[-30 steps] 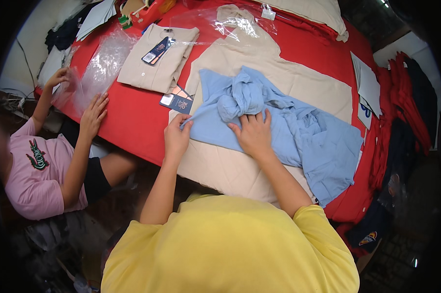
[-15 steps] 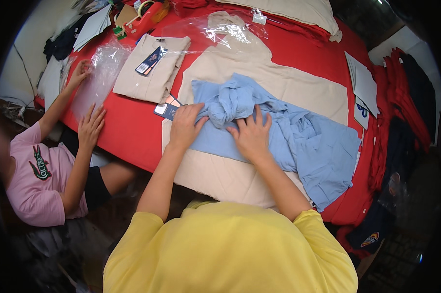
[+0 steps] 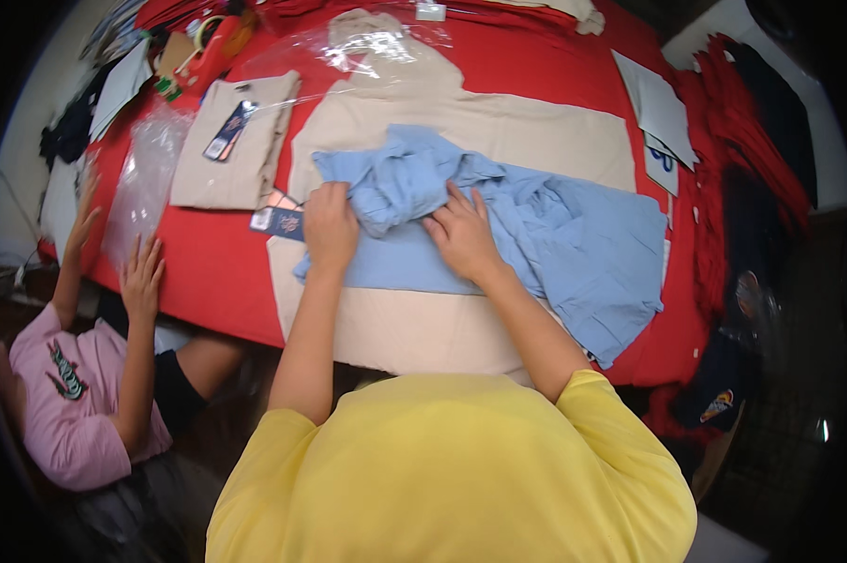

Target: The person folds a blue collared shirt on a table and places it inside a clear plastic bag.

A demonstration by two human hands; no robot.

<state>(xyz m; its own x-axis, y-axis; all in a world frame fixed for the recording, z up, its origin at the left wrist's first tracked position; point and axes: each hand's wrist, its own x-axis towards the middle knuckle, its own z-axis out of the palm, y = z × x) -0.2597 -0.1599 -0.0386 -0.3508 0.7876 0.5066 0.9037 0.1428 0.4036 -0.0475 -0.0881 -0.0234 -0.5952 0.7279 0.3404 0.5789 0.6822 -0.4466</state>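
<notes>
A crumpled light blue shirt (image 3: 574, 235) lies on a beige cloth (image 3: 517, 131) spread over the red table (image 3: 208, 272). My left hand (image 3: 330, 227) is closed on the shirt's left part, gripping bunched fabric. My right hand (image 3: 463, 235) presses flat on the shirt just right of the bunched heap, fingers spread. A small dark hang tag (image 3: 278, 220) lies just left of my left hand.
A folded beige garment with a tag (image 3: 231, 141) and clear plastic bags (image 3: 147, 183) lie at the left. A person in a pink shirt (image 3: 62, 403) sits at the left with both hands on a bag. White papers (image 3: 658, 113) and red garments (image 3: 724, 159) are at the right.
Both my hands moved up the shirt toward the bunched fabric; the left hand went from the shirt's edge onto the heap and closed on it. The seated person's hands shifted on the bag.
</notes>
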